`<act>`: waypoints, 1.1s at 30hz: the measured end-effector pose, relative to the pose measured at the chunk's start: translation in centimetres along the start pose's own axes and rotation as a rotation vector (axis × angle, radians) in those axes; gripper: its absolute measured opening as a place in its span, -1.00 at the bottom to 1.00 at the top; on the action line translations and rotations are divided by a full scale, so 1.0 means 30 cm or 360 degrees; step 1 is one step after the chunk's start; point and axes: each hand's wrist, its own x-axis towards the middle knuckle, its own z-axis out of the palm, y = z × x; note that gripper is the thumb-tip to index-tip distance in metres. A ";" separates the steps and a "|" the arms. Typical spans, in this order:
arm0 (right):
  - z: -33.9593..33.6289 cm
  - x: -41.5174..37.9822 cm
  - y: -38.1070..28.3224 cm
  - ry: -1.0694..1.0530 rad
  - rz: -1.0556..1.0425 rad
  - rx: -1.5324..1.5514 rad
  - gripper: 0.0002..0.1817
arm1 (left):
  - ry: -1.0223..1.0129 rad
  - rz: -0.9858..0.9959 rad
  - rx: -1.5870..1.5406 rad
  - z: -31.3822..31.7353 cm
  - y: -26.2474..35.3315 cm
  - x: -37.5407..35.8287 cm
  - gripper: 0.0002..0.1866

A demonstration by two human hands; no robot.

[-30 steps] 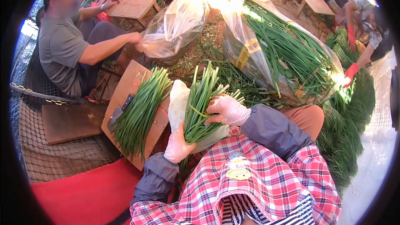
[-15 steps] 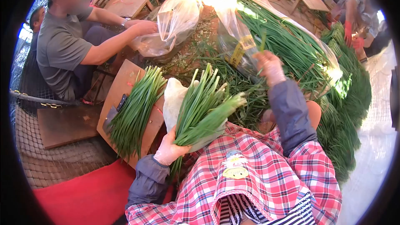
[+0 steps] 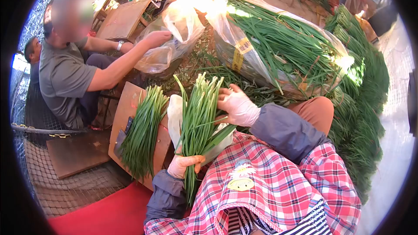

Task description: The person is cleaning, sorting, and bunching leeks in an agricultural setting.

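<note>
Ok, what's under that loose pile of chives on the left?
The pile of chives lies on a tilted wooden board, with a knife at its left edge. The blade's far side and the board's middle are covered.

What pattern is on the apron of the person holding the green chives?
Red, pink and white checks on the apron, clearest in the head view, just below the chive bundle.

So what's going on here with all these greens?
A person in a plaid apron grips a bunch of green chives near its base with the gloved left hand, while the gloved right hand presses against its upper stalks. Another bunch lies on a wooden board beside a knife. A co-worker opposite handles a plastic bag.
</note>
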 end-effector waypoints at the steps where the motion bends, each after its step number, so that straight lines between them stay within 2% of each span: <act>1: 0.015 0.006 0.011 -0.0112 -0.0030 0.0164 -0.55 | -0.0022 -0.0017 -0.0011 -0.001 -0.001 -0.003 -0.60; 3: 0.008 0.012 0.042 -0.0292 -0.0084 0.0305 -0.71 | -0.0063 -0.0046 -0.0039 -0.009 -0.007 -0.011 -0.64; 6: -0.005 0.012 0.083 -0.0250 0.0275 0.0108 -0.80 | -0.0123 -0.0079 -0.0008 -0.009 -0.014 -0.038 -0.68; 7: -0.038 0.035 0.111 -0.0338 0.0539 -0.0027 -0.82 | -0.0146 -0.0088 0.0000 -0.006 -0.011 -0.046 -0.69; 8: -0.028 0.008 0.192 -0.0110 0.0611 0.0006 -0.81 | -0.0158 -0.0078 0.0005 0.008 -0.007 -0.058 -0.68; 9: -0.045 0.000 0.259 -0.0117 0.0733 -0.0050 -0.78 | -0.0185 -0.0072 0.0004 0.001 -0.012 -0.062 -0.68; 10: -0.080 -0.009 0.311 -0.0131 0.1268 0.0502 -0.75 | -0.0209 -0.0068 0.0003 -0.012 -0.022 -0.073 -0.68; 11: -0.096 -0.032 0.385 -0.0095 0.1386 0.0333 -0.73 | -0.0236 -0.0063 0.0004 -0.030 -0.029 -0.087 -0.69; 12: -0.081 -0.071 0.474 -0.0280 0.1236 -0.0119 -0.74 | -0.0259 -0.0048 0.0012 -0.053 -0.038 -0.097 -0.69; 13: -0.015 -0.109 0.598 -0.0756 0.1035 -0.0392 -0.63 | -0.0223 -0.0072 0.0027 -0.064 -0.038 -0.100 -0.69; 15: -0.126 -0.108 0.458 -0.0879 0.1033 -0.0338 -0.41 | -0.0159 -0.0124 0.0064 -0.079 -0.033 -0.103 -0.68; 17: -0.174 -0.051 0.367 -0.0513 0.0955 -0.0147 -0.17 | -0.0058 -0.0093 0.0160 -0.059 -0.010 -0.095 -0.66; 19: -0.141 -0.021 0.302 -0.0055 0.0255 0.0585 -0.20 | 0.0021 -0.0073 0.0273 -0.014 0.010 -0.087 -0.66; 20: -0.124 -0.007 0.243 -0.0285 0.0237 0.0700 -0.32 | 0.0048 -0.0042 0.0299 -0.009 0.007 -0.081 -0.63; 23: -0.063 0.006 0.155 -0.0676 0.0475 0.0493 -0.69 | -0.0133 -0.0019 0.0184 -0.017 0.012 -0.074 -0.59; 24: -0.039 -0.002 0.206 -0.0442 0.0607 0.0426 -0.81 | -0.0206 -0.0011 0.0149 -0.034 0.002 -0.080 -0.59; 25: 0.022 -0.040 0.351 0.0039 0.0469 0.0569 -0.81 | -0.0201 -0.0009 0.0106 -0.043 -0.012 -0.085 -0.60; 27: -0.148 -0.023 0.361 -0.0061 0.1581 0.1161 -0.68 | -0.0181 -0.0020 0.0032 -0.057 -0.029 -0.104 -0.62; 30: -0.139 -0.086 0.279 -0.0222 0.0812 0.1772 -0.36 | -0.0239 -0.0079 -0.0107 -0.093 -0.047 -0.088 -0.68; 31: -0.067 -0.086 0.268 -0.0440 0.0511 0.1584 -0.11 | -0.0277 -0.0099 -0.0157 -0.110 -0.054 -0.072 -0.68; 32: -0.031 -0.086 0.180 -0.0373 0.0397 0.1835 -0.26 | -0.0349 -0.0103 -0.0119 -0.119 -0.049 -0.058 -0.69; 33: -0.027 -0.075 0.141 -0.0576 0.0476 0.1527 -0.45 | -0.0333 -0.0095 -0.0033 -0.104 -0.033 -0.059 -0.68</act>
